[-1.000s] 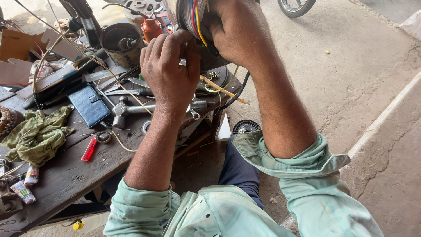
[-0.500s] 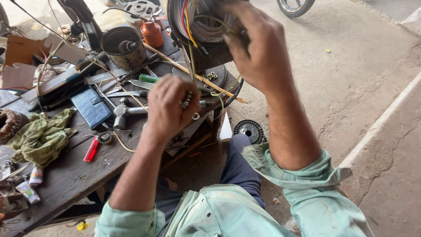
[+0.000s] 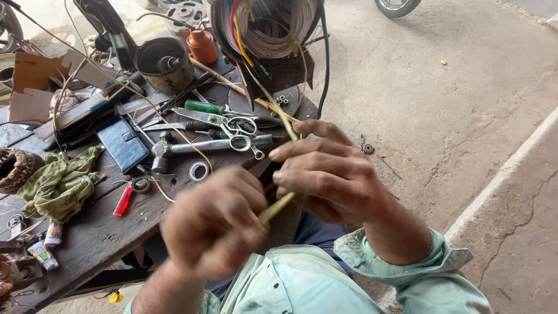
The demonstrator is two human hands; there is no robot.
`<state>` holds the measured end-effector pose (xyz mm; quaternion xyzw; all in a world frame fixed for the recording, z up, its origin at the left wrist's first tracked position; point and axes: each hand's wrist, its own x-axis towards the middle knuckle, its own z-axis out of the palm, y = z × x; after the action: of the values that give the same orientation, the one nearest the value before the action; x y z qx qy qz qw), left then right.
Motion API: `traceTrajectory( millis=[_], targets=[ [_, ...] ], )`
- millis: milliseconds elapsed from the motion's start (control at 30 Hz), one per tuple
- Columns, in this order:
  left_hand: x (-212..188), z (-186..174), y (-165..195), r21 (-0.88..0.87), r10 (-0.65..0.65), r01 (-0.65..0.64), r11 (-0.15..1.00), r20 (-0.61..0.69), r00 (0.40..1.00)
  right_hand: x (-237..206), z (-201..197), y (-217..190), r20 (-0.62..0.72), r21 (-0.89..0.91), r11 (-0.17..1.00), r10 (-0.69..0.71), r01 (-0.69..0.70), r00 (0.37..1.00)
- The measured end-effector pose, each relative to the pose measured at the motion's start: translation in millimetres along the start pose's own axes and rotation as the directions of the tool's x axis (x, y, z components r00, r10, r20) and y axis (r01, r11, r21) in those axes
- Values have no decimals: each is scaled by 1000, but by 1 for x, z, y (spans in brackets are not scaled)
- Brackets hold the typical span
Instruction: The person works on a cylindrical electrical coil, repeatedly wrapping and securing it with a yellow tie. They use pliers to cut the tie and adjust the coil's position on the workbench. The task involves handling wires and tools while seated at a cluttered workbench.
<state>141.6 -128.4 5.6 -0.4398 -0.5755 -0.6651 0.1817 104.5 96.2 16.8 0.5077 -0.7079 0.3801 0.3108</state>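
Note:
Both my hands are close to my chest, above the near edge of a dark wooden workbench [image 3: 104, 232]. My left hand [image 3: 212, 224] is closed around the lower end of a thin yellowish sleeve or stick [image 3: 276, 207]. My right hand [image 3: 328, 174] grips the same sleeve just above, with its fingers pointing left. The sleeve runs upward toward a motor stator [image 3: 264, 29] wound with pale wire and coloured leads, which stands at the far end of the bench.
On the bench lie scissors [image 3: 224, 123], a hammer [image 3: 174, 148], a green-handled screwdriver [image 3: 203, 107], a dark blue wallet [image 3: 123, 145], a green rag [image 3: 61, 183], tape rolls, a metal can [image 3: 164, 64] and an orange oil can [image 3: 202, 45]. Concrete floor on the right.
Both hands have come down from the stator toward my chest, drawing the yellowish sleeve along. The stator windings are now uncovered.

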Motion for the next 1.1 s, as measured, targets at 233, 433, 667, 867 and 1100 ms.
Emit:
traceTrajectory(
  millis=[233, 433, 667, 867, 1100],
  targets=[
    [19, -5, -44, -17, -82, 80, 997, -271, 959, -7, 6, 17, -340, -82, 996, -60, 34, 938],
    [59, -18, -55, 625, 68, -53, 779, 0, 998, -4, 7, 1, -301, 158, 987, 80, -33, 950],
    [54, -16, -35, 688, -23, -105, 718, 175, 984, 12, -12, 13, -136, 667, 742, 207, -65, 969],
    [44, -32, -39, 672, -13, -73, 737, 122, 992, 7, -3, 45, -155, 390, 904, 252, -176, 955],
    [40, -41, -42, 530, -24, 28, 847, -13, 1000, 6, 15, 88, -392, -14, 906, 383, -422, 836]
  ],
)
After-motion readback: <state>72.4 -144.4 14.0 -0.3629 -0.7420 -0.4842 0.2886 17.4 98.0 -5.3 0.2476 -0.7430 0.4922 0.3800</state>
